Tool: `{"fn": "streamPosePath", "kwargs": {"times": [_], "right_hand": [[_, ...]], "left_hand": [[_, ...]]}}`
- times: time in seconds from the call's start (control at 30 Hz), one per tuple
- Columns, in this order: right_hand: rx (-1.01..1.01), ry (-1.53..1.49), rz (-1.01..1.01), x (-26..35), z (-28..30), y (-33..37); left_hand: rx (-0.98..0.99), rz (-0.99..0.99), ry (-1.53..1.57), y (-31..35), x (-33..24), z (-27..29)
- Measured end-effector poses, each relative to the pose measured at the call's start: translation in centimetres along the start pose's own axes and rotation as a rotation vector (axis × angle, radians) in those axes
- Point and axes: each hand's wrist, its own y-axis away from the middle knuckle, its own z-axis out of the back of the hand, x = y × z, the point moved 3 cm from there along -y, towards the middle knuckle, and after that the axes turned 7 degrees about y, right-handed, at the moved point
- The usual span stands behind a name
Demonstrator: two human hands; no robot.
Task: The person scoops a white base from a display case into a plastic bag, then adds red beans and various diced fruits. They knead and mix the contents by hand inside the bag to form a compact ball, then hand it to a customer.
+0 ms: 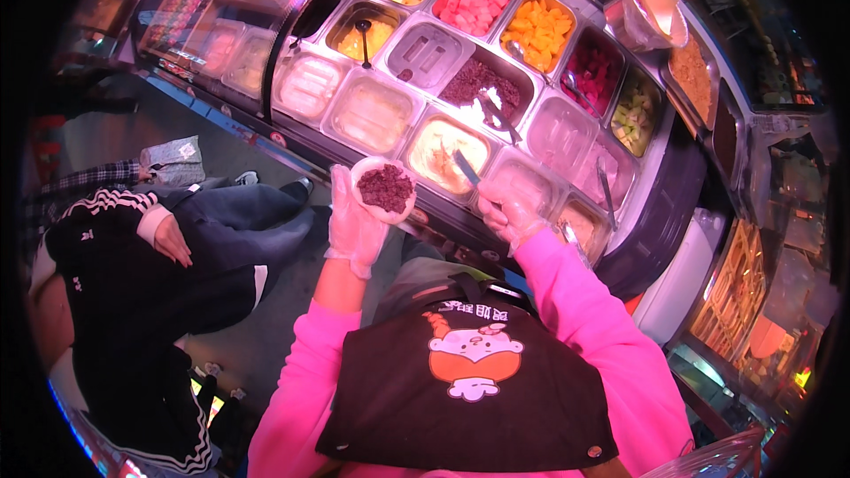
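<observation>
My left hand (352,223), in a clear plastic glove, holds a small white cup (382,188) filled with a dark purple-brown topping. My right hand (506,211), also gloved, grips a blue-handled spoon (466,166) whose end dips into a tray of pale creamy filling (447,146). Both hands hover at the near rim of a curved topping counter (646,221). My sleeves are pink and I wear a black apron with a cartoon print.
The counter holds several metal trays: cubed pink, yellow and orange fruit (540,31) at the back, a dark crumb tray (478,80), lidded pale tubs (372,111). A seated person in a black striped jacket (124,283) is at my left.
</observation>
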Motion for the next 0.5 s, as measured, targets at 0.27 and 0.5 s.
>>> {"fn": "streamPosePath", "kwargs": {"times": [0.27, 0.5], "right_hand": [[-0.215, 0.691, 0.767, 5.3, -4.7, 6.5], [-0.559, 1.660, 1.407, 2.6, -11.0, 9.3]], "left_hand": [[0.025, 0.063, 0.044, -2.3, 1.3, -2.9], [0.280, 0.094, 0.075, -2.8, 4.2, -9.1]]}}
